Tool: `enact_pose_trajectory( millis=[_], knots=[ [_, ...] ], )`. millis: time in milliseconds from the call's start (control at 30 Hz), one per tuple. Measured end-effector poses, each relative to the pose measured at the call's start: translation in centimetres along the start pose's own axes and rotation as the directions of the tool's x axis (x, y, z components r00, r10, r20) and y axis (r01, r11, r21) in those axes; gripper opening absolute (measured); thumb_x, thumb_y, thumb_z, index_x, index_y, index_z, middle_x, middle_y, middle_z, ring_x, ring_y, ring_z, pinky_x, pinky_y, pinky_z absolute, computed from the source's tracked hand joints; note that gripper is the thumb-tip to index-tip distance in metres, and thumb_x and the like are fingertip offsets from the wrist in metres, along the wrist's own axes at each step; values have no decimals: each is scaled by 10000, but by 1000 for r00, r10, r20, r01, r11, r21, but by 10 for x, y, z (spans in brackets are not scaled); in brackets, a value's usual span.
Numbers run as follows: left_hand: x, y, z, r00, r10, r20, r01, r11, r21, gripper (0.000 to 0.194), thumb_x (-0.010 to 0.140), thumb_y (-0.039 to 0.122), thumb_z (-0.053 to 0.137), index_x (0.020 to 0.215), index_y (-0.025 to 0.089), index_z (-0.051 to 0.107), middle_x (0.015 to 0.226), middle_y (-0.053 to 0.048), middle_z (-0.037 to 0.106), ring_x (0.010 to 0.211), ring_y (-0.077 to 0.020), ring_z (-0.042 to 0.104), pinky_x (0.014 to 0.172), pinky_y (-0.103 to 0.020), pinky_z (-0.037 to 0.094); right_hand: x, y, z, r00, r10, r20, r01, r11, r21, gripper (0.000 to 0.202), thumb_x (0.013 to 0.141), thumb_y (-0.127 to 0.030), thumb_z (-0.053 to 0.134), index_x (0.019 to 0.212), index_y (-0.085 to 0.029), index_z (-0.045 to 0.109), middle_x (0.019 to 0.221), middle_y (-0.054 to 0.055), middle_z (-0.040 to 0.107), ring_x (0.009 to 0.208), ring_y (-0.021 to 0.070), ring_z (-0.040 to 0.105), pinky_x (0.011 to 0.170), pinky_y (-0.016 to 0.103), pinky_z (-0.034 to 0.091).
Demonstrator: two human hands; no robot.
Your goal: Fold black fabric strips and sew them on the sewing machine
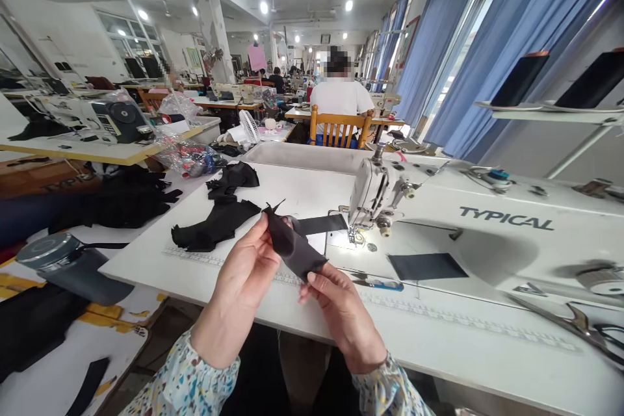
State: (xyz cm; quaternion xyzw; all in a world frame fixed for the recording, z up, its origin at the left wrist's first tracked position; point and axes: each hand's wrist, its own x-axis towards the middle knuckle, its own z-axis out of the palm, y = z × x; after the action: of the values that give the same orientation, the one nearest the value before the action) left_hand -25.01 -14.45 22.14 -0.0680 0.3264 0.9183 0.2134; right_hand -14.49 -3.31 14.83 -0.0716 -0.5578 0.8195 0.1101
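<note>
Between my two hands a small black fabric piece is stretched above the front of the sewing table. My left hand pinches its upper left end, and my right hand grips its lower right corner between thumb and fingers. Behind it a black fabric strip runs toward the needle area of the white sewing machine. Left of my hands lie crumpled black fabric pieces. Under the machine arm rests a flat dark fabric rectangle. Thread snips with a blue handle lie just right of my right hand.
Large scissors lie at the table's right edge. A grey tumbler lies tilted at the left, near a heap of black fabric. Thread cones stand at upper right. Ahead, a person in a white shirt sits on a wooden chair.
</note>
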Motion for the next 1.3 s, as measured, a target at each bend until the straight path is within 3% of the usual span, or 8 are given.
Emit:
enact_pose_trajectory(
  millis=[300, 433, 567, 800, 933, 1067, 1167, 1300],
  knots=[
    [28, -9, -43, 920, 389, 41, -390, 905, 170, 109, 813, 180, 808, 911, 136, 794, 980, -65, 771, 907, -168, 724, 977, -328, 578, -41, -10, -29, 987, -28, -157, -16, 962, -274, 389, 950, -480, 611, 670, -211, 616, 794, 7, 605, 895, 203, 560, 892, 318, 410],
    [35, -7, -63, 824, 527, 207, -561, 708, 429, 134, 758, 241, 864, 866, 183, 812, 1019, -31, 737, 962, -186, 686, 975, -319, 552, -77, -11, -47, 931, 47, -361, -179, 923, -340, 429, 918, -579, 629, 688, -217, 632, 855, 15, 644, 942, 237, 586, 861, 322, 425],
    [29, -11, -69, 787, 427, 445, -614, 473, 632, 107, 805, 235, 827, 912, 237, 836, 1042, -32, 718, 964, -187, 648, 873, -236, 537, -88, -20, -69, 904, -52, -425, -184, 849, -495, 443, 895, -614, 633, 691, -221, 664, 897, 44, 704, 954, 280, 626, 822, 340, 477],
    [28, -11, -77, 768, 346, 539, -637, 332, 696, 154, 839, 170, 777, 933, 274, 841, 930, -43, 696, 851, -185, 609, 750, -206, 485, -61, -45, -122, 949, -282, -143, -33, 362, -932, 344, 1023, -507, 460, 1035, -264, 703, 1111, 70, 688, 1082, 286, 600, 915, 412, 505],
    [28, -3, -81, 839, 318, 442, -537, 352, 767, 281, 765, 146, 833, 1006, 291, 824, 941, -28, 703, 783, -166, 597, 729, -202, 489, -53, -29, -131, 947, -307, 93, 104, 21, -994, 343, 1039, -360, 445, 1328, -276, 608, 1270, 97, 634, 1168, 299, 569, 1006, 489, 485],
    [31, 10, -85, 917, 202, 343, -397, 385, 833, 446, 709, 184, 867, 1135, 295, 795, 938, -39, 704, 775, -178, 625, 650, -196, 496, -56, -18, -134, 930, -330, 164, 124, -138, -983, 325, 1021, -290, 430, 1286, -254, 615, 1141, 122, 658, 1038, 305, 614, 891, 482, 533],
    [35, 23, -87, 931, 73, 358, -361, 329, 873, 385, 738, 256, 836, 1120, 282, 796, 888, -33, 683, 691, -167, 615, 590, -205, 483, -56, -24, -140, 926, -340, 165, 135, -108, -985, 293, 1004, -288, 407, 1148, -249, 659, 1023, 124, 676, 925, 299, 643, 800, 460, 547],
    [40, 38, -90, 942, -12, 336, -326, 202, 923, 308, 737, 300, 812, 1042, 257, 808, 862, -26, 679, 616, -152, 588, 563, -220, 458, -46, -42, -132, 925, -373, -77, 13, 231, -973, 298, 1017, -429, 423, 1060, -275, 674, 934, 81, 700, 790, 246, 670, 651, 355, 548]
  ],
)
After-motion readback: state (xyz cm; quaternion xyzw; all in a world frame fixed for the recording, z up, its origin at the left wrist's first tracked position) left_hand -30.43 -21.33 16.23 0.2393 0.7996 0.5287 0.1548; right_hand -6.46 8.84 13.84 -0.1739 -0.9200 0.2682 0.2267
